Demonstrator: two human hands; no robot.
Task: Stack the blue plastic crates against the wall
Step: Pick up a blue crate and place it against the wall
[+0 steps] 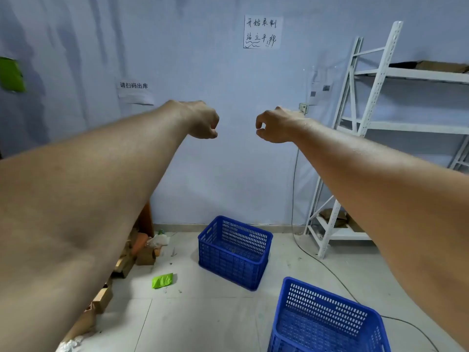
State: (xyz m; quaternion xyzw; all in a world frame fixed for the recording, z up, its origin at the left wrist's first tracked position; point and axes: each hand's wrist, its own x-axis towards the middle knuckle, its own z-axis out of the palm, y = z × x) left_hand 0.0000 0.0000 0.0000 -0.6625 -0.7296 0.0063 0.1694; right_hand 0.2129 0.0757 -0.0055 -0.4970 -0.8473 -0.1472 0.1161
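head view: both bare arms are stretched out forward at chest height toward the pale blue wall (215, 161). the left hand (203, 120) is curled into a loose fist, fingers folded in, holding nothing. the right hand (272, 125) is also curled, thumb and forefinger pinched into a small ring, nothing in it. the two hands are near each other but apart, with a gap of bare wall between them.

on the tiled floor (203, 321) below, one blue plastic crate (234, 252) stands upright and open-topped, close to the wall's base, turned at an angle. a second blue crate (327, 323) sits nearer the camera and to the right, well apart from the first, also upright, its lower edge cut off by the frame. neither is stacked.

a white metal shelving rack (368, 123) stands at right, with cardboard on its upper shelf. a cable (294, 199) hangs down the wall and trails across the floor behind the nearer crate. a green crumpled wrapper (162, 280) lies left of the far crate. cardboard scraps (142, 252) pile along the left edge. a handwritten paper sign (262, 31) and a printed label (134, 91) are stuck to the wall.
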